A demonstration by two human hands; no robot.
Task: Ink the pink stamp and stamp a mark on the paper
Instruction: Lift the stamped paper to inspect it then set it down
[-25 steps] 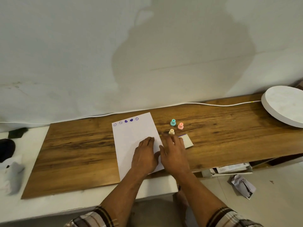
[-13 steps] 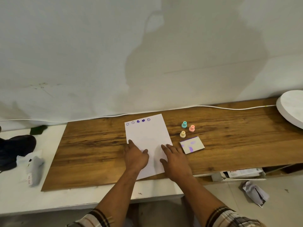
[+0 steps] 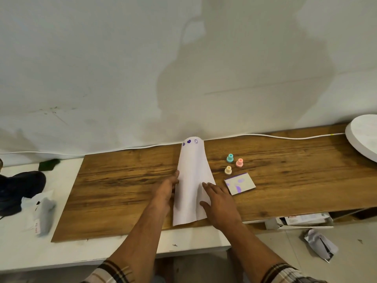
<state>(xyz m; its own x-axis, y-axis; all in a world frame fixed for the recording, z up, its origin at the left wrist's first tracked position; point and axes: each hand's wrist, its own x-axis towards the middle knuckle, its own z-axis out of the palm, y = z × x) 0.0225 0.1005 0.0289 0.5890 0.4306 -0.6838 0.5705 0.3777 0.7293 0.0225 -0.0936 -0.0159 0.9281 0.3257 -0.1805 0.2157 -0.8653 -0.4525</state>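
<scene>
The white paper (image 3: 191, 176) is bowed up off the wooden board (image 3: 122, 180), with purple marks along its far edge. My left hand (image 3: 166, 190) grips the paper's left edge and lifts it. My right hand (image 3: 219, 203) lies flat with fingers spread on the paper's near right part. The pink stamp (image 3: 239, 162) stands upright to the right of the paper, untouched, with a teal stamp (image 3: 230, 158) and a yellow stamp (image 3: 228, 170) close by. The ink pad (image 3: 240, 183), white with purple smears, lies just in front of the stamps.
A white round slab (image 3: 363, 139) overhangs the board's far right end. A white cable (image 3: 275, 136) runs along the wall. Dark objects and a grey-white bundle (image 3: 43, 213) sit on the white surface at left. Crumpled paper (image 3: 318, 244) and boxes lie below right.
The left hand slid to the paper's left edge and raised it, so the flat sheet now arches upward. The right hand stays pressed on the paper.
</scene>
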